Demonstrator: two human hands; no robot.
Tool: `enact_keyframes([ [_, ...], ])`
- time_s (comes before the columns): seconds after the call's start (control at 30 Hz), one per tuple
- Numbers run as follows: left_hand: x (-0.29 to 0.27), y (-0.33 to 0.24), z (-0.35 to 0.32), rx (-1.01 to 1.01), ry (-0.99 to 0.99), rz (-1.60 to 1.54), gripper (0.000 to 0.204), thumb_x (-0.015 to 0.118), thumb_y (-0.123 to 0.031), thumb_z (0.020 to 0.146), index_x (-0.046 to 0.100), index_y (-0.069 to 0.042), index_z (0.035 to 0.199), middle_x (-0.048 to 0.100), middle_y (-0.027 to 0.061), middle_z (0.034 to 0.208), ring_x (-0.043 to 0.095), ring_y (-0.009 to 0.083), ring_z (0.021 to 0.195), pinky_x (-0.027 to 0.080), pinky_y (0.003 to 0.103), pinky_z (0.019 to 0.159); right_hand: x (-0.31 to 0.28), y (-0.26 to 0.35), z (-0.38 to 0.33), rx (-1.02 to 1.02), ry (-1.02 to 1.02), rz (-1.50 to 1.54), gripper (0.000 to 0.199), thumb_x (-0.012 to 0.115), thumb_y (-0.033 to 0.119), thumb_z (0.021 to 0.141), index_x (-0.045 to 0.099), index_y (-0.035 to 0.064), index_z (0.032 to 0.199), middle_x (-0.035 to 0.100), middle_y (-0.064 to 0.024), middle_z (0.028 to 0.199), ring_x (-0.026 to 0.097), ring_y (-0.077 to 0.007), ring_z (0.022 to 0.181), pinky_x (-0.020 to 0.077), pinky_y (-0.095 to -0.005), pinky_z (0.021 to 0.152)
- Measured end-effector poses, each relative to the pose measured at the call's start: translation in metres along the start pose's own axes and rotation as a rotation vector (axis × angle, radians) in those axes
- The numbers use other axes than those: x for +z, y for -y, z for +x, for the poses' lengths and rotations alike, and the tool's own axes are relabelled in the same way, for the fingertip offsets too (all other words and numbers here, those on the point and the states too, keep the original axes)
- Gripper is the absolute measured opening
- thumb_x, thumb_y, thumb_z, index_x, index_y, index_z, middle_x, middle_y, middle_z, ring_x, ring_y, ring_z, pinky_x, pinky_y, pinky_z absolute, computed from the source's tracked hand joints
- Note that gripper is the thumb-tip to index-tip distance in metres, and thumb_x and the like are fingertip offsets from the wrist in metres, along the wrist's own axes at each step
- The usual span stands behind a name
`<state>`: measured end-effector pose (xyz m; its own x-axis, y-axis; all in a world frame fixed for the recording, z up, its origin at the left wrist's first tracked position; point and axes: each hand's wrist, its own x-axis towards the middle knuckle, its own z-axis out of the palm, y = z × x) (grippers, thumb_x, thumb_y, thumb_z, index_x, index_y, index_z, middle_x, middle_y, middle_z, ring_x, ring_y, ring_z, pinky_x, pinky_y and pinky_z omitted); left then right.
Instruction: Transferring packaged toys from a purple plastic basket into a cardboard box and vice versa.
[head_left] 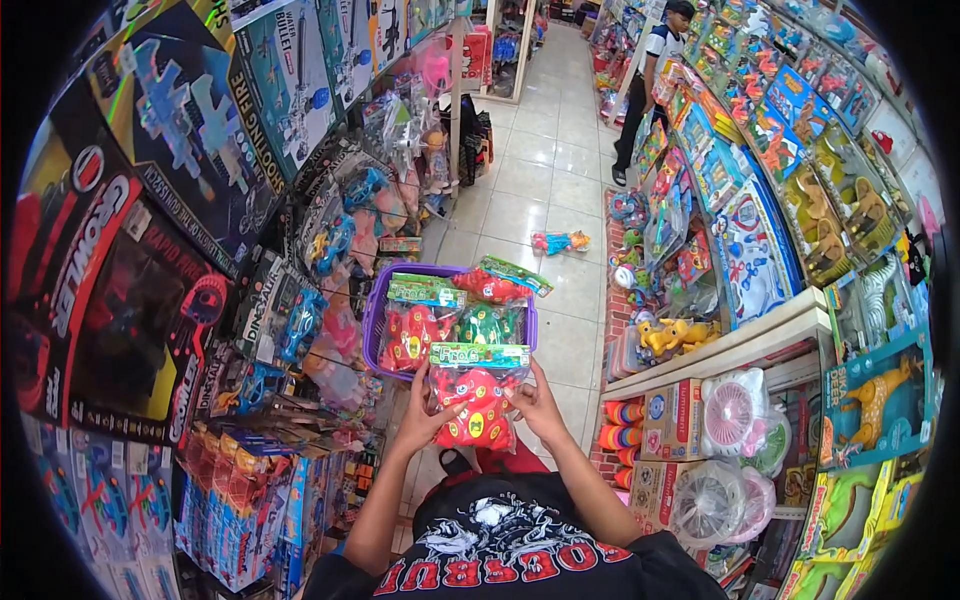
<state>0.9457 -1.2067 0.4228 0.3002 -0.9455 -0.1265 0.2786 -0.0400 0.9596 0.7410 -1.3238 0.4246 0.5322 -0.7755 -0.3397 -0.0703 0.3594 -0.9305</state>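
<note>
Between my two hands is a clear bag with a red spotted toy frog (474, 408) inside and a green printed header card along its top. My left hand (428, 408) grips the bag's left side, and my right hand (537, 405) grips its right side, fingers curled at the edges. Just beyond it stands a purple plastic basket (376, 318). In the basket lie more bagged toys: a red one (412, 330) at left, a green one (490, 325) at right, and another red one (497, 284) leaning over the far rim.
A small colourful packaged toy (561, 242) lies on the tiled floor (530, 190) beyond the basket. Shelves of boxed toys line both sides, with boxed toy guns (190, 110) at left and fans (735, 412) at right. Farther up the aisle a person (655, 70) stands by the right shelves.
</note>
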Motion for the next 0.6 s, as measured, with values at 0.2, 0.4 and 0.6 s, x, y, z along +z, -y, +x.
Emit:
enact_keyframes([
  [0.2, -0.022, 0.0, 0.05, 0.088, -0.075, 0.297, 0.099, 0.076, -0.012, 0.081, 0.007, -0.009, 0.152, 0.03, 0.0227, 0.147, 0.034, 0.0271, 0.135, 0.035, 0.041, 0.107, 0.001, 0.008, 0.066, 0.007, 0.065, -0.04, 0.085, 0.068, 0.019, 0.089, 0.012, 0.0167, 0.152, 0.06, -0.0036, 0.088, 0.061, -0.0096, 0.079, 0.0449, -0.0233, 0.058],
  [0.4, -0.04, 0.002, 0.097, 0.102, -0.264, 0.492, 0.089, 0.074, -0.026, 0.082, 0.019, -0.001, 0.148, 0.033, 0.0259, 0.145, 0.032, 0.0346, 0.136, 0.03, 0.043, 0.11, 0.013, 0.018, 0.137, -0.066, 0.043, -0.097, 0.086, 0.07, 0.018, 0.087, 0.013, 0.009, 0.151, 0.058, -0.0088, 0.097, 0.059, -0.0114, 0.074, 0.0486, -0.0257, 0.064],
  [0.6, -0.039, -0.018, 0.131, 0.24, -0.256, 1.157, 0.063, 0.062, -0.032, 0.089, 0.039, -0.006, 0.141, 0.031, 0.0181, 0.15, 0.031, 0.0389, 0.136, 0.023, 0.047, 0.112, 0.027, 0.035, 0.152, -0.318, -0.054, -0.556, 0.091, 0.071, 0.023, 0.083, 0.013, -0.0003, 0.149, 0.038, -0.0223, 0.125, 0.049, -0.0308, 0.111, 0.0505, -0.0333, 0.082],
])
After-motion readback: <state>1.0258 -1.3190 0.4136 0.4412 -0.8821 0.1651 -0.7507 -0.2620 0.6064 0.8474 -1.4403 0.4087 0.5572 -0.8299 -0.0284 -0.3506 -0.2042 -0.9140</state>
